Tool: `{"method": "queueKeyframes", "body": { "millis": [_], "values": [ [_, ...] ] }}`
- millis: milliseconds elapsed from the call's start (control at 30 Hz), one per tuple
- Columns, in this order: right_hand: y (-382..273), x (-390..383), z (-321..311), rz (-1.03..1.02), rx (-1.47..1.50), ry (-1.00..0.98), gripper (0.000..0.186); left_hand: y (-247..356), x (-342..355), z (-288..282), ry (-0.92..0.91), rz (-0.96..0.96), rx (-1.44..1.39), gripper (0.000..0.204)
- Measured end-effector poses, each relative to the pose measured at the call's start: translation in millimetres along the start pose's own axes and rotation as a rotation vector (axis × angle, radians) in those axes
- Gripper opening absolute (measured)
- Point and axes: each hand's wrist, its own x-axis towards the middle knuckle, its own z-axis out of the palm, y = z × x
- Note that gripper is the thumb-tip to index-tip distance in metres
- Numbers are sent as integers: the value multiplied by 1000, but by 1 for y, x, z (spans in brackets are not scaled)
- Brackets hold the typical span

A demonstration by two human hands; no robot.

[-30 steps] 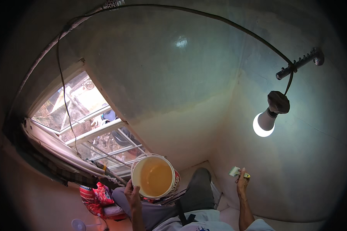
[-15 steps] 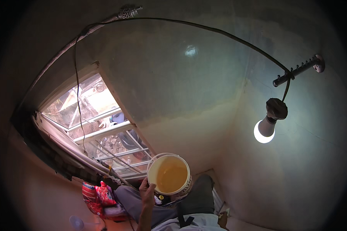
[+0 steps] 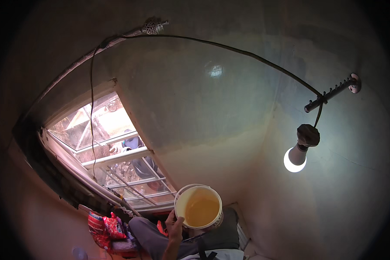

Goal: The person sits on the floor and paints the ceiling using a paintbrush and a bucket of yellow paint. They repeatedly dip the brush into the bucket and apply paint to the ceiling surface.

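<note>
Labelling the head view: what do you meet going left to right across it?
Red patterned cloth bundle → barred window → left hand gripping the white plastic bucket of yellow liquid → lit white bulb hanging from a cable → dark wall-mounted rod.

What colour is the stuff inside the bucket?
Yellowish-orange, inside the white bucket; seen in the head view.

A smooth plastic bucket, glossy with wet yellow-orange paint inside, is being gripped by the left hand; beyond the fingers, matt, unevenly plastered walls are being lit.
</note>
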Motion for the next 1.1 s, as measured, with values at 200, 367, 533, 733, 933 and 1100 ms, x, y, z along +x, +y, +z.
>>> {"method": "queueKeyframes", "body": {
  "millis": [200,367,533,733,933,1100],
  "values": [
    [1,-2,2,16,25,-9,35,-2,-5,8,-23,-51,-61,39],
    [6,-4,1,32,55,-12,35,-1,-2,22,-71,9,-24,39],
    [11,-3,-1,48,86,-21,35,-5,3,35,-83,3,-11,33],
    [21,-4,-3,86,117,-28,35,3,7,58,-83,6,60,42],
    [26,-7,-2,122,143,-40,35,-27,24,41,-127,-6,63,40],
    [31,-10,-1,155,162,-32,35,-13,26,61,-164,9,111,43]
  ]
}}
